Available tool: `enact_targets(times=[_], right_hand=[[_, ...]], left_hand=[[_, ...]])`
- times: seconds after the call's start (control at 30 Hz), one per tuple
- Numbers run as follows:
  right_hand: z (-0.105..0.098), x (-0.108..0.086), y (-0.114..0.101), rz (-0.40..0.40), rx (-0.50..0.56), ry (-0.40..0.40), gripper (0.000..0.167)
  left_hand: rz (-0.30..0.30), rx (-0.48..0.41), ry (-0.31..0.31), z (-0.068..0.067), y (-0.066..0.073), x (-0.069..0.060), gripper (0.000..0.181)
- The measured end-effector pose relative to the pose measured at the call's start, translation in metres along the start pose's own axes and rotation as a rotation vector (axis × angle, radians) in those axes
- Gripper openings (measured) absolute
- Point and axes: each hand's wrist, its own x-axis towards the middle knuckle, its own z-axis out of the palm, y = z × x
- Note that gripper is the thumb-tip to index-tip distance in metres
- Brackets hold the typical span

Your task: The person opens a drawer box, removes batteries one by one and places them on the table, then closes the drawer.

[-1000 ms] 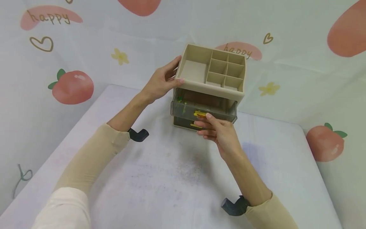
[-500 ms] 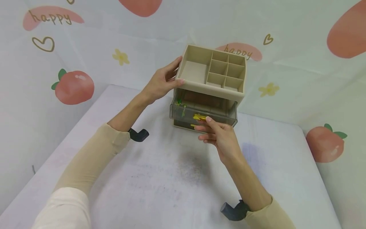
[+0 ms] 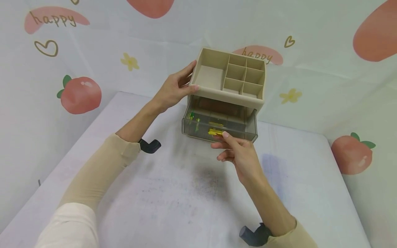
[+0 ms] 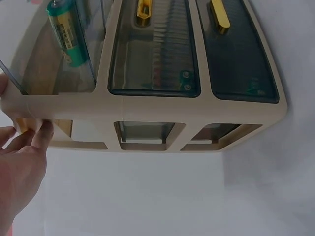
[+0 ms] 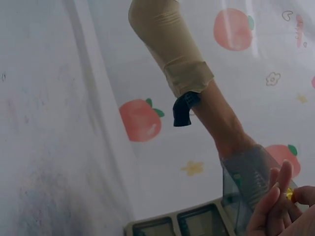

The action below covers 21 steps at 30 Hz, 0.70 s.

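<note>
A beige desk organizer [image 3: 227, 95] stands at the back of the table, its smoky clear top drawer [image 3: 186, 128] pulled well out. My right hand [image 3: 245, 155] pinches the drawer's gold handle [image 3: 214, 132] between thumb and index finger, the other fingers lying below it. My left hand [image 3: 173, 88] holds the organizer's left side, thumb on the top front edge. In the left wrist view, a green and gold battery [image 4: 68, 34] lies in the pulled-out drawer, and fingertips [image 4: 44, 130] of my left hand touch the organizer's side near an opening.
Two lower drawers, the middle one [image 4: 155, 59] and the bottom one [image 4: 241, 59], are closed in the left wrist view. Compartments [image 3: 245, 74] divide the organizer's top. A peach-patterned cloth [image 3: 149, 34] hangs behind the white table [image 3: 173, 199].
The top drawer has slid farther out toward me, with my right hand moving along on its handle. My left hand stays on the organizer's side.
</note>
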Motion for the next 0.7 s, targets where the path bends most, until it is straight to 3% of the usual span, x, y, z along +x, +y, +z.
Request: enact_targets(times=[0.7], right_hand=[[-0.001,-0.015,0.01,-0.003,0.023,-0.039,0.045]], left_hand=[[-0.001,0.032,0.003,0.001,0.0,0.001,0.074]])
